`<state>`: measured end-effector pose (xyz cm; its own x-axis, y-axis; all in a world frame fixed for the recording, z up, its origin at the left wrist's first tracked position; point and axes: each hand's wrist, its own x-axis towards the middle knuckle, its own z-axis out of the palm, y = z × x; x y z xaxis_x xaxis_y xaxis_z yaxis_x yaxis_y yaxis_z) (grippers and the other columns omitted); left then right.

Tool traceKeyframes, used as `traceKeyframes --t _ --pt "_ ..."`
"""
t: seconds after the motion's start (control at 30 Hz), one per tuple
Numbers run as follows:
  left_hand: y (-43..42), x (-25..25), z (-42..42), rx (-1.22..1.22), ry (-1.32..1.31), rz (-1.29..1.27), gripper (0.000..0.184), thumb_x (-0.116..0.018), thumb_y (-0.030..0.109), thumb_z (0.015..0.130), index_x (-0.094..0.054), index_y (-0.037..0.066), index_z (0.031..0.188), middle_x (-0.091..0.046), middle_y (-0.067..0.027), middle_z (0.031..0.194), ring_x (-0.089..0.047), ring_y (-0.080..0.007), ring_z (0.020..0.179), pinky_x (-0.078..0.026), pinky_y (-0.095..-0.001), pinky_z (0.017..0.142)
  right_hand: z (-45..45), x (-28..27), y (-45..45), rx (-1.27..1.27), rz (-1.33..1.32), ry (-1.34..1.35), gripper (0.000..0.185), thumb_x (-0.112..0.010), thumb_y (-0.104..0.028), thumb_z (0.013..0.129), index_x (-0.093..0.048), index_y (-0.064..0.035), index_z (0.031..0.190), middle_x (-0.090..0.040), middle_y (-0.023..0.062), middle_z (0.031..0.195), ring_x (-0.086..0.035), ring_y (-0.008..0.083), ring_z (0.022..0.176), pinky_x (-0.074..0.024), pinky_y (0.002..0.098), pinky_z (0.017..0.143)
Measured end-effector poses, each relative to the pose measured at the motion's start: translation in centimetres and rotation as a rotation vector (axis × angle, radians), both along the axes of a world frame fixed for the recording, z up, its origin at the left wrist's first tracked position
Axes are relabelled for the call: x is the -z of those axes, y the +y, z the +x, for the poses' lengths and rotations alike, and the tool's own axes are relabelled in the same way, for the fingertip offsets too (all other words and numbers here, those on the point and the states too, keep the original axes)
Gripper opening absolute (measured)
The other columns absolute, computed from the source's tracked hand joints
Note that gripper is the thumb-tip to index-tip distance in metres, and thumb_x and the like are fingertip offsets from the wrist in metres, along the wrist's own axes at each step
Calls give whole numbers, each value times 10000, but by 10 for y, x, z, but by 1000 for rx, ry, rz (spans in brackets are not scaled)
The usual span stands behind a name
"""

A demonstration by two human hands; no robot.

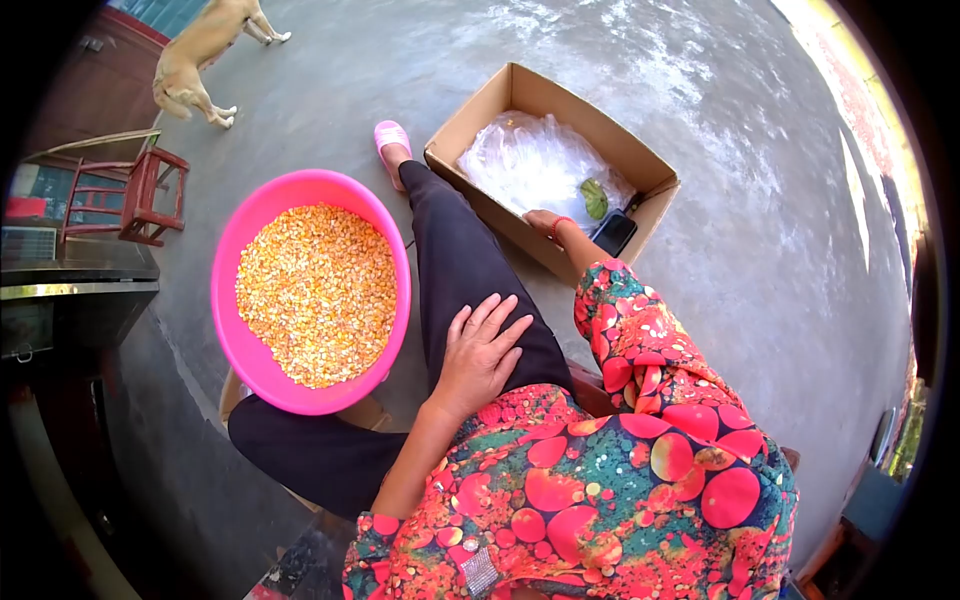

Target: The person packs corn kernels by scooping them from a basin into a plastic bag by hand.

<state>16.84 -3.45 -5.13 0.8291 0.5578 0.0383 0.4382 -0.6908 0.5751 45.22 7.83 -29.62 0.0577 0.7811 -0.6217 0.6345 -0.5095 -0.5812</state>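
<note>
My left hand point(480, 350) lies flat on my dark-trousered thigh, fingers stretched out and holding nothing. At the near rim of an open cardboard box point(480, 205), my right hand point(546, 221) is closed over the edge; its fingertips are partly hidden. A red bracelet circles that wrist. Inside the box is crumpled clear plastic point(540, 150), with a green leaf-like piece point(594, 198) on it. A black phone point(614, 233) sits in the box's near right corner, close to my right wrist. Left of my leg, a pink basin point(226, 290) holds loose yellow corn kernels point(318, 295).
A tan dog point(205, 55) stands at the upper left on the grey concrete floor point(760, 240). Below it is a small reddish wooden chair point(150, 195), beside dark furniture point(80, 290). My foot wears a pink slipper point(391, 136) between basin and box.
</note>
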Motion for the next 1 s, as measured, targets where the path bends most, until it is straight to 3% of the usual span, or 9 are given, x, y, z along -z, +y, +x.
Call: traceKeyframes --t 0.07,0.17,0.37,0.47,0.57,0.67,0.77,0.83,1.0 --pt "0 0 0 6 -16 -9 395 -549 177 808 -517 160 1201 -394 -70 1333 -322 -260 1255 -201 -459 1025 9 33 4 53 68 -92 394 -474 -300 782 -616 -30 1031 -608 165 1027 -578 248 929 -430 348 827" --pt "1 3 0 15 -24 6 392 -550 179 809 -517 157 1200 -394 -72 1332 -325 -260 1252 -205 -460 1022 29 5 -4 499 355 205 230 -616 -189 735 -653 -18 885 -648 57 711 -613 133 638 -484 264 607" --pt "0 6 -1 6 -46 14 382 -549 185 812 -521 153 1192 -400 -73 1327 -328 -259 1249 -214 -461 1016 53 -46 -3 581 175 377 149 -602 -170 802 -637 -32 848 -647 63 758 -613 136 645 -514 269 590" --pt "-2 6 -3 -4 -51 22 382 -551 186 811 -521 155 1191 -402 -74 1324 -326 -258 1251 -214 -460 1016 35 -49 -2 559 77 441 268 -534 -259 846 -564 -92 1053 -625 81 758 -608 158 623 -518 282 560" --pt "-1 7 -4 -3 -41 20 386 -552 186 811 -518 158 1194 -401 -74 1325 -325 -257 1252 -215 -460 1015 7 -57 -2 239 -214 124 460 -342 -427 875 -408 -160 1244 -614 131 866 -610 188 644 -496 391 563" --pt "-1 5 -3 -11 -46 3 385 -549 186 813 -517 159 1196 -400 -76 1325 -322 -257 1254 -213 -460 1016 -8 -10 -2 113 20 5 432 -401 -398 830 -576 -61 1036 -594 147 1002 -590 185 624 -460 315 553" --pt "0 7 -5 -3 -33 19 386 -546 190 815 -515 159 1198 -398 -78 1326 -320 -258 1255 -211 -459 1019 7 13 8 271 15 58 341 -486 -323 808 -631 -33 915 -632 110 895 -605 160 649 -458 280 550" --pt "0 8 -5 4 -34 12 385 -545 192 816 -515 158 1198 -398 -78 1326 -320 -258 1255 -210 -458 1020 16 -7 5 506 207 328 195 -591 -204 764 -654 -28 819 -644 47 694 -610 123 643 -448 239 526" --pt "5 14 -6 18 -63 20 378 -541 199 819 -518 152 1193 -399 -81 1325 -319 -258 1255 -207 -458 1023 74 -86 7 789 580 510 209 -638 -231 790 -608 -29 744 -637 74 684 -619 132 612 -478 237 542"
